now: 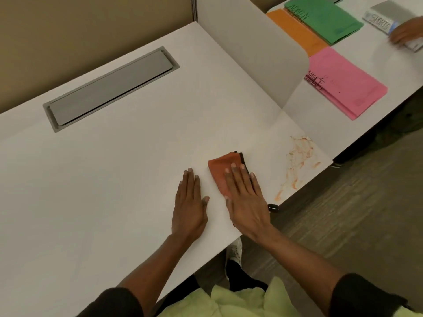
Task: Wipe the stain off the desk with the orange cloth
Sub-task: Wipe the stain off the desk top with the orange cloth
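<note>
The orange cloth (pixel 223 172) lay folded on the white desk (pixel 114 179), near the desk's near right edge, and my right hand (pixel 246 200) pressed flat on top of it, fingers spread and extended, clamped on nothing, only bearing down on the cloth. Just left of it I had my left hand (pixel 191 207) palm down on the bare desk, fingers apart, touching no object and separated from the cloth by a narrow strip of desk. Right of the cloth, near the desk's right corner, I saw the stain (pixel 297 161), thin orange smears running toward the near edge; the cloth sat beside it, not over it. A small dark ring-shaped thing (pixel 273 208) showed at the desk edge by my right wrist; I could not tell what it was. Farther off, a grey hatch (pixel 109 88) sat in the desk's far left. Beyond a white divider (pixel 251 53), pink (pixel 343 88), orange (pixel 295 30) and green folders (pixel 325 19) lay on the next desk, where another person's hand (pixel 407 33) appeared blurred.
</note>
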### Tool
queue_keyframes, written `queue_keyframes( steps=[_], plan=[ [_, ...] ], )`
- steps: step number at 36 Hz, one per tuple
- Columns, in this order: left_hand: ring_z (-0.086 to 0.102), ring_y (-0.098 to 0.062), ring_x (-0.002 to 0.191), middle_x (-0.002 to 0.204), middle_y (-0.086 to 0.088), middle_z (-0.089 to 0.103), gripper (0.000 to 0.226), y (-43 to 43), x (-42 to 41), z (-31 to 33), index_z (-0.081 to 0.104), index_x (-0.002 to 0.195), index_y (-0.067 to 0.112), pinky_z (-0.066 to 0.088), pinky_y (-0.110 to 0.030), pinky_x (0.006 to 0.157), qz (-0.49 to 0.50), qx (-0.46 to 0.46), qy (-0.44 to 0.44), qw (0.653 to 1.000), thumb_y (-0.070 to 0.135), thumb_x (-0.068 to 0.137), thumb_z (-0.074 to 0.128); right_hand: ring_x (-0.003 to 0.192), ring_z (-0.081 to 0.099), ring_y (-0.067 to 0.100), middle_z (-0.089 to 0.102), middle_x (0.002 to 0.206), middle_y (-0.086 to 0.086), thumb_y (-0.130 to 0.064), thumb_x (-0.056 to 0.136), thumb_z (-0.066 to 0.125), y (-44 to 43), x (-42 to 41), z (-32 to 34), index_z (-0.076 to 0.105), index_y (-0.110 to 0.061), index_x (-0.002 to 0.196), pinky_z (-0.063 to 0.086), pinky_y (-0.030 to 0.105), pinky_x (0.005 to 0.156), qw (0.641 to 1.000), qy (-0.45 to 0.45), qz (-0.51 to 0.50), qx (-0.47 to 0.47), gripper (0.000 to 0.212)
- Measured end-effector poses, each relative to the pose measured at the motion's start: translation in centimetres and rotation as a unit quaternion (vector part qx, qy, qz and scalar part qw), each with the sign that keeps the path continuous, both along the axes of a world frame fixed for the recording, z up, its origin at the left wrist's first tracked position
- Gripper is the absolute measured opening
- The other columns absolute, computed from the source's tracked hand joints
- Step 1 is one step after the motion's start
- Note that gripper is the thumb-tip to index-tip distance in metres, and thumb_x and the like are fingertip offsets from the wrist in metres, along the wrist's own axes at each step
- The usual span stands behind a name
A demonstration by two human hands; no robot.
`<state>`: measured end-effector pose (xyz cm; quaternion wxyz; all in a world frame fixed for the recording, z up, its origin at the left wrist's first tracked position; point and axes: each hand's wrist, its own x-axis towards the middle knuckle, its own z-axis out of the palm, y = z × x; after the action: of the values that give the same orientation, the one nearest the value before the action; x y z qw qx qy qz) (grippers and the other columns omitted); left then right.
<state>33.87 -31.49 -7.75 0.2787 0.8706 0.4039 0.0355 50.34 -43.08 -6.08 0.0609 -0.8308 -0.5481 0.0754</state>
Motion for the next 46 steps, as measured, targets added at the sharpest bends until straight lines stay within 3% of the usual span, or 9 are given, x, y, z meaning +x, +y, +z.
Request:
queue_keyframes(
  steps=[8, 16, 22, 25, 30, 34, 37, 41, 46],
  plan=[
    [-0.03, -0.012, 0.166, 0.182, -0.004, -0.024, 0.072, -1.3, 1.1, -0.7, -0.009, 0.174, 0.01, -0.015, -0.034, 0.135, 0.013, 0.041, 0.029, 0.999, 0.031, 0.119, 0.033, 0.162, -0.002, 0.035, 0.0, 0.175, 0.015, -0.029, 0.102, 0.042, 7.8, 6.4, 0.9, 0.003, -0.021, 0.167, 0.01, 0.054, 0.13, 0.998, 0.012, -0.054, -0.014, 0.076],
    [-0.025, -0.016, 0.168, 0.182, -0.005, -0.021, 0.07, -1.7, 1.6, -0.9, -0.009, 0.173, 0.01, -0.014, -0.034, 0.135, 0.029, 0.048, 0.037, 0.998, 0.028, 0.119, 0.032, 0.161, -0.007, 0.038, -0.006, 0.174, 0.017, -0.02, 0.101, 0.045, 0.1, 0.5, 0.5, -0.002, -0.017, 0.167, 0.015, 0.058, 0.128, 0.998, 0.013, -0.069, 0.005, 0.082],
    [-0.018, -0.023, 0.17, 0.183, -0.009, -0.016, 0.067, -1.9, 1.8, -0.9, -0.003, 0.173, 0.005, -0.01, -0.038, 0.137, 0.031, 0.061, 0.051, 0.996, 0.029, 0.119, 0.027, 0.161, -0.007, 0.039, -0.006, 0.174, 0.02, -0.027, 0.098, 0.045, -3.0, -1.6, 0.3, -0.003, -0.014, 0.166, 0.014, 0.059, 0.127, 0.993, 0.01, -0.116, -0.005, 0.084],
    [-0.016, -0.024, 0.17, 0.183, -0.011, -0.012, 0.068, -1.9, 1.9, -0.9, -0.001, 0.173, 0.004, -0.007, -0.04, 0.137, 0.025, 0.068, 0.051, 0.996, 0.032, 0.116, 0.023, 0.16, -0.006, 0.04, -0.004, 0.173, 0.023, -0.034, 0.1, 0.047, 0.0, 1.9, 0.2, -0.005, -0.01, 0.166, 0.01, 0.057, 0.128, 0.99, -0.009, -0.141, -0.006, 0.087],
    [-0.017, -0.024, 0.17, 0.183, -0.01, -0.013, 0.069, -2.0, 1.9, -0.7, -0.001, 0.173, 0.004, -0.007, -0.041, 0.138, 0.024, 0.063, 0.059, 0.996, 0.035, 0.115, 0.02, 0.161, 0.003, 0.037, 0.008, 0.174, 0.018, -0.046, 0.11, 0.036, 3.6, 7.9, 0.7, 0.01, -0.013, 0.167, 0.009, 0.053, 0.13, 0.982, 0.008, -0.186, 0.015, 0.071],
    [-0.011, -0.028, 0.171, 0.183, -0.014, -0.009, 0.068, -2.0, 2.0, -0.8, 0.001, 0.172, 0.001, -0.002, -0.045, 0.139, 0.017, 0.072, 0.057, 0.996, 0.032, 0.116, 0.022, 0.162, 0.005, 0.035, 0.01, 0.174, 0.015, -0.015, 0.101, 0.047, 1.4, 5.7, 0.4, 0.014, -0.016, 0.167, 0.015, 0.053, 0.129, 0.989, 0.006, -0.143, 0.05, 0.073],
    [-0.012, -0.024, 0.171, 0.184, -0.012, -0.007, 0.068, -1.9, 2.1, -0.8, 0.006, 0.173, 0.002, 0.001, -0.045, 0.139, 0.019, 0.063, 0.045, 0.997, 0.035, 0.116, 0.022, 0.162, -0.003, 0.035, 0.002, 0.175, 0.016, -0.005, 0.093, 0.048, -2.3, 2.0, 0.2, 0.006, -0.017, 0.167, 0.016, 0.056, 0.128, 0.991, 0.005, -0.124, 0.05, 0.086],
    [-0.014, -0.016, 0.171, 0.185, -0.005, -0.011, 0.07, -1.8, 2.5, -1.0, 0.007, 0.175, 0.008, 0.0, -0.041, 0.14, -0.052, 0.058, 0.041, 0.996, 0.043, 0.117, 0.025, 0.162, -0.006, 0.036, -0.002, 0.175, 0.016, -0.001, 0.089, 0.053, -5.7, -0.3, 0.0, 0.005, -0.017, 0.167, 0.018, 0.057, 0.128, 0.991, 0.006, -0.126, 0.033, 0.094],
    [-0.015, -0.019, 0.171, 0.185, -0.008, -0.012, 0.074, -2.9, 4.2, -1.0, 0.005, 0.175, 0.007, -0.008, -0.035, 0.137, -0.112, 0.085, 0.057, 0.988, 0.048, 0.117, 0.026, 0.162, -0.003, 0.036, 0.002, 0.175, 0.015, -0.008, 0.094, 0.052, -2.2, 5.4, 0.4, 0.008, -0.016, 0.167, 0.014, 0.056, 0.129, 0.986, -0.011, -0.166, 0.026, 0.086]
  ],
)
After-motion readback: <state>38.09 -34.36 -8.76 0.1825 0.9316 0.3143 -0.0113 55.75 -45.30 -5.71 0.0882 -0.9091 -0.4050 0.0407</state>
